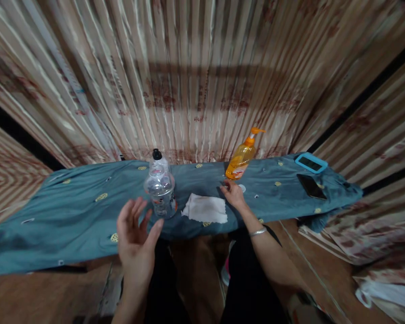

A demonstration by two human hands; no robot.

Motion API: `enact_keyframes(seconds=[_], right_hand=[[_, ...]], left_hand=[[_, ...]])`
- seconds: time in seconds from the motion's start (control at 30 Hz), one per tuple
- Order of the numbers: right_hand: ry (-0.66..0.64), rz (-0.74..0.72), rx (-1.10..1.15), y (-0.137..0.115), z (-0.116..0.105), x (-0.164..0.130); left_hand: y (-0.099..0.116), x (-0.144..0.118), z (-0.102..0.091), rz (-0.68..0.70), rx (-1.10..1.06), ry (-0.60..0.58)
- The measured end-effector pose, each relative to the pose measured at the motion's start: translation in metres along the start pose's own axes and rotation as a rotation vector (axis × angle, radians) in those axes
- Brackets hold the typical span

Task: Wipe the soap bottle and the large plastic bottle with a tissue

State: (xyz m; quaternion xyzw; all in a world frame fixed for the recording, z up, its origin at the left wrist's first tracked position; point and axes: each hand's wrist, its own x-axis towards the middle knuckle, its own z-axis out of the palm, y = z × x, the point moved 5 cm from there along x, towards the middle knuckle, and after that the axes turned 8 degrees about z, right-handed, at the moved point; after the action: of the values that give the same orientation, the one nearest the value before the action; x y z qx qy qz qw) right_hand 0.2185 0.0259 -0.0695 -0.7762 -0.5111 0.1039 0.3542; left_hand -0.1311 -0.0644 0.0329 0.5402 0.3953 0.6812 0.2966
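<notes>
My left hand is raised in front of a clear plastic container with a rounded upper part. Its fingers are spread and hold nothing. A bottle with a black cap stands just behind the container. My right hand is low over the table with fingers drawn together; whatever they pinch, if anything, is too small to make out. Beside that hand lies a small round whitish piece. An orange pump bottle stands just beyond it. Between my hands lies a folded white cloth.
Teal patterned fabric covers the narrow table. On its right end lie a blue-framed device and a dark phone. A pleated curtain hangs behind. White fabric is at the lower right.
</notes>
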Motion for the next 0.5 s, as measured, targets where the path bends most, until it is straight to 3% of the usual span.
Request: enact_keyframes(seconds=[0.07,0.17,0.3,0.5], right_hand=[[-0.041,-0.037,0.021,-0.006,0.008,-0.004],[-0.091,-0.094,0.058,-0.016,0.019,-0.011],[-0.150,-0.178,0.134,-0.041,0.030,-0.019],[-0.248,-0.370,0.290,-0.131,0.047,-0.007]], left_hand=[[-0.022,0.016,0.015,0.002,0.059,0.053],[-0.049,0.027,0.033,-0.025,0.189,0.000],[-0.066,0.028,0.036,0.020,0.318,0.003],[-0.083,0.015,0.029,0.017,0.396,-0.010]])
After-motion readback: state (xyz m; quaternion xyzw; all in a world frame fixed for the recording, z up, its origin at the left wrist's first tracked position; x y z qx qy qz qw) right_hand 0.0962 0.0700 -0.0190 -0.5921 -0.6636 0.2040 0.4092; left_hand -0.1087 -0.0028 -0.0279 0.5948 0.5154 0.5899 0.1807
